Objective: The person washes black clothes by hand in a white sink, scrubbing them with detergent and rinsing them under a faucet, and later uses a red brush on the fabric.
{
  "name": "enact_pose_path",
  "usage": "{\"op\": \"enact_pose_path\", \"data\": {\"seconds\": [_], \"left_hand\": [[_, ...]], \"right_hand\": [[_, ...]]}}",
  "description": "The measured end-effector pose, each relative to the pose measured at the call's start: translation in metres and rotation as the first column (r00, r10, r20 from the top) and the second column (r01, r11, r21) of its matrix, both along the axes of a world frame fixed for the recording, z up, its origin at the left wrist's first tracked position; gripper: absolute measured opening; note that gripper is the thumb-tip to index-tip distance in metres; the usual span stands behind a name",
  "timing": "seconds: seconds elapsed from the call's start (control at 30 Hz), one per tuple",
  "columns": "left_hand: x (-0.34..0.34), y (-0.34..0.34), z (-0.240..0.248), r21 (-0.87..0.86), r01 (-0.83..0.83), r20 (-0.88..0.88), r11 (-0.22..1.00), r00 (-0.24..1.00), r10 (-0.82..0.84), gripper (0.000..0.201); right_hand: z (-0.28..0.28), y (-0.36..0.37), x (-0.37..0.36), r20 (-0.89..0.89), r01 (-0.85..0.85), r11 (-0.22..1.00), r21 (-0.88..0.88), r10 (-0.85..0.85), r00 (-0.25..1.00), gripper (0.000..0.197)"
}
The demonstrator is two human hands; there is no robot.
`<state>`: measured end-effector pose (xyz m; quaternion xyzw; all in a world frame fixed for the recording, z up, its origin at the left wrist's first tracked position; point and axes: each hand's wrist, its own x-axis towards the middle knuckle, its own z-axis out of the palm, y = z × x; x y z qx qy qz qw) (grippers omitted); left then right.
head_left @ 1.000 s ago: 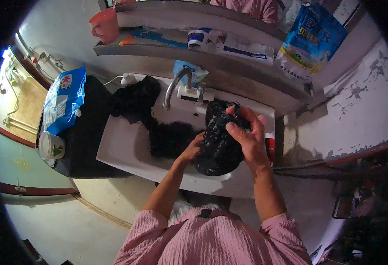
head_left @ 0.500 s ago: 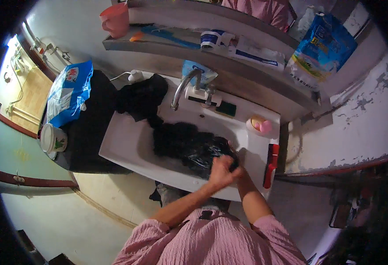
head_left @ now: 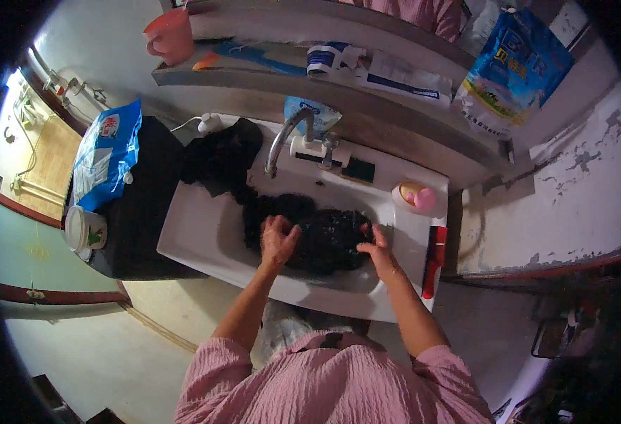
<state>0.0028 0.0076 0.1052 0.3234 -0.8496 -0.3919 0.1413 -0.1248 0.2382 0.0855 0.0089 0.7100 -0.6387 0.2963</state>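
Note:
A wet black garment [head_left: 333, 240] lies bunched in the white sink [head_left: 197, 226]; its exact kind cannot be told. My left hand [head_left: 279, 242] is on the garment's middle, fingers curled into the fabric and partly lost in it. At its right end, my right hand [head_left: 382, 256] grips the edge between thumb and fingers. Wet highlights show on the cloth between the two hands. More black fabric [head_left: 225, 155] is draped over the sink's back left corner, and it seems to run on into the basin. The curved metal faucet [head_left: 282, 145] stands behind the garment.
On the sink's right rim are a soap dish with a pink item [head_left: 422, 199] and a red-and-black brush [head_left: 435, 263]. A green scouring pad [head_left: 358, 170] lies beside the faucet. A blue bag [head_left: 109, 155] and white tub [head_left: 85, 230] stand left. The shelf [head_left: 254, 83] overhangs behind.
My hands were together at the garment's right end and are now apart. The left has moved left onto its middle. The garment's right part is spread wider. The view has shifted slightly.

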Motion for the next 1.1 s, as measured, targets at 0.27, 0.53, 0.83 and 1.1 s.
{"op": "enact_pose_path", "data": {"seconds": [0.27,0.53,0.83,1.1], "left_hand": [[-0.005,0.079,-0.083,0.033,-0.002,0.167,0.999,0.986,-0.004,0.05],[-0.028,0.103,0.043,0.033,0.418,-0.151,0.908,0.9,-0.409,0.04],[-0.027,0.063,0.057,0.091,0.177,-0.331,0.98,0.933,-0.138,0.024],[-0.008,0.113,0.018,-0.321,0.588,-0.118,0.743,0.753,-0.647,0.011]], "right_hand": [[0.03,-0.036,0.032,-0.02,-0.189,0.809,0.557,0.24,0.97,0.064],[-0.004,0.002,0.008,0.416,0.023,0.889,-0.458,0.191,0.889,0.033],[-0.029,0.021,-0.004,-0.411,-0.134,0.954,0.269,0.239,0.88,0.044],[0.035,-0.027,0.036,0.388,0.055,0.988,0.147,-0.109,0.915,0.043]]}}
